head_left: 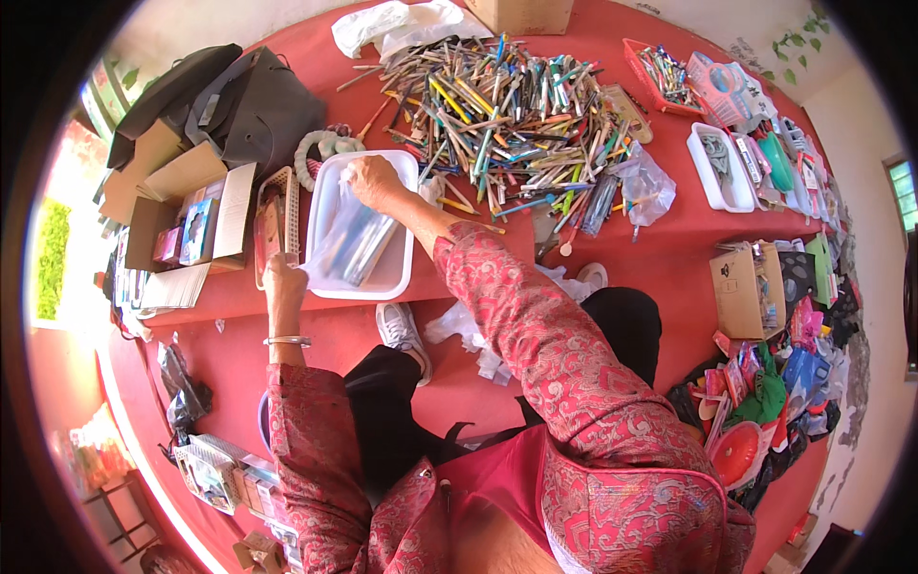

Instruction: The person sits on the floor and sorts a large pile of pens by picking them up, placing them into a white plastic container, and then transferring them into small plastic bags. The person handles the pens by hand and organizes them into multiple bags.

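Note:
A clear plastic bag with several pens inside lies over a white rectangular tray on the red table. My left hand grips the bag's near corner at the tray's left edge. My right hand pinches the bag's far end above the tray. Just beyond my right hand spreads a big heap of pens and pencils.
A grey handbag and open cardboard boxes lie at the left. A white slotted basket sits beside the tray. White and orange trays, small bags of pens and packaged goods fill the right side. Crumpled plastic lies near my shoes.

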`<state>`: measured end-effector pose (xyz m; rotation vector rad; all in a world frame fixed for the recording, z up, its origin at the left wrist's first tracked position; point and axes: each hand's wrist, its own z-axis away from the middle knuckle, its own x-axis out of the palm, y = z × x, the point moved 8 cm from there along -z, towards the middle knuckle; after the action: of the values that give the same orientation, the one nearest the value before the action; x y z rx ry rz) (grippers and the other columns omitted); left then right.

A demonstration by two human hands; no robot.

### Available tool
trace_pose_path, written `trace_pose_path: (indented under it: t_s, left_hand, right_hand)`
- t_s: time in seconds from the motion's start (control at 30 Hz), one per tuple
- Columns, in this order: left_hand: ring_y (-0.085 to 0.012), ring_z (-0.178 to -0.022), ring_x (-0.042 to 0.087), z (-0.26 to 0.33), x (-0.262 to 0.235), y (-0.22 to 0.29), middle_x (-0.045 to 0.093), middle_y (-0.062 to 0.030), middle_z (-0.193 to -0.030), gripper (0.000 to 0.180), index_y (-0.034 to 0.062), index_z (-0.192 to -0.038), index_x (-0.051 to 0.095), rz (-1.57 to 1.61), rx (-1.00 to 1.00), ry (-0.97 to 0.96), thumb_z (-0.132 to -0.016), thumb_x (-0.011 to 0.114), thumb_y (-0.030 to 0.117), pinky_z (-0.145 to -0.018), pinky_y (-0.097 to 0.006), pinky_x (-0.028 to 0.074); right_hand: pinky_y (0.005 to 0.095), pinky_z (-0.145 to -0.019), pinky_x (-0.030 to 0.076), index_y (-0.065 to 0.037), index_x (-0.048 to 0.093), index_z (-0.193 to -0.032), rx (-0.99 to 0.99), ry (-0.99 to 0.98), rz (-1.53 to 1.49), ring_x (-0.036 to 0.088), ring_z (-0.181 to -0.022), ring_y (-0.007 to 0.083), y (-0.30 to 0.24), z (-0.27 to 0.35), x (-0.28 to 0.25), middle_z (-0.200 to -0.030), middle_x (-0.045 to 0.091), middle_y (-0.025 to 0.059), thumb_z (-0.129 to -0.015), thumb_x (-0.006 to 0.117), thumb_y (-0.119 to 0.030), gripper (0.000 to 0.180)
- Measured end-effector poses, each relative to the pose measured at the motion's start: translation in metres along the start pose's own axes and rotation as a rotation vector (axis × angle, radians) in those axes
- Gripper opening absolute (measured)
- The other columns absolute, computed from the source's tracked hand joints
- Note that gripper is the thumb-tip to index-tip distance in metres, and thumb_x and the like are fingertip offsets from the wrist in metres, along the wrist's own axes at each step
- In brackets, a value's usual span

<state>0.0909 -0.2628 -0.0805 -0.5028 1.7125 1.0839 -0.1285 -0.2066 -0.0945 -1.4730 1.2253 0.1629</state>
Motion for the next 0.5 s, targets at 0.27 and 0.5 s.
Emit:
trace_pose_path:
  t_s: [0.27, 0.5]
  left_hand:
    - [-0.0319, -0.074, 0.053, 0.003, -0.049, 0.033, 0.056, -0.0185, -0.071, 0.015, 0.0015, -0.072, 0.061, -0.048, 0.381, 0.065, -0.067, 0.059, 0.015, -0.067, -0.039, 0.041]
    - [-0.0353, -0.078, 0.053, 0.031, -0.095, 0.104, 0.054, -0.0184, -0.080, 0.023, 0.0006, -0.085, 0.052, 0.194, 0.426, 0.223, -0.064, 0.061, 0.004, -0.069, -0.038, 0.042]
  right_hand:
    - [0.0330, -0.048, 0.047, -0.003, 0.057, -0.066, -0.165, 0.030, -0.195, 0.058, -0.051, 0.0241, -0.028, -0.009, -0.077, -0.059, 0.058, 0.0141, -0.074, 0.047, -0.008, 0.014]
    - [0.0285, -0.036, 0.044, 0.004, 0.055, -0.067, 0.179, 0.061, -0.616, 0.053, -0.038, 0.0180, -0.043, 0.014, -0.176, -0.052, 0.055, 0.0122, -0.073, 0.046, -0.012, 0.019]
